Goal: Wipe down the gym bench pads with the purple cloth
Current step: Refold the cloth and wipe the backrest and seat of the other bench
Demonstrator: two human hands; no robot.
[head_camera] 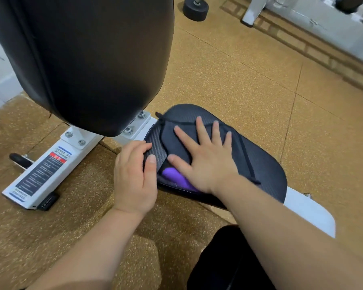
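Note:
The black seat pad (266, 170) of the gym bench lies low in the middle, and the tall black back pad (92, 59) rises at the upper left. My right hand (205, 160) lies flat with fingers spread on a cloth (174, 176) spread over the seat. A purple patch of the cloth shows under my palm; the rest under my fingers looks dark. My left hand (134, 178) grips the seat pad's left edge, thumb on top and fingers curled over the rim.
The bench's white frame (40, 174) with a warning label and a black knob (19, 160) runs left along the speckled tan floor. A black round weight (195, 8) and a white rack leg (254, 11) stand at the top. My dark-clothed knee (228, 258) is below.

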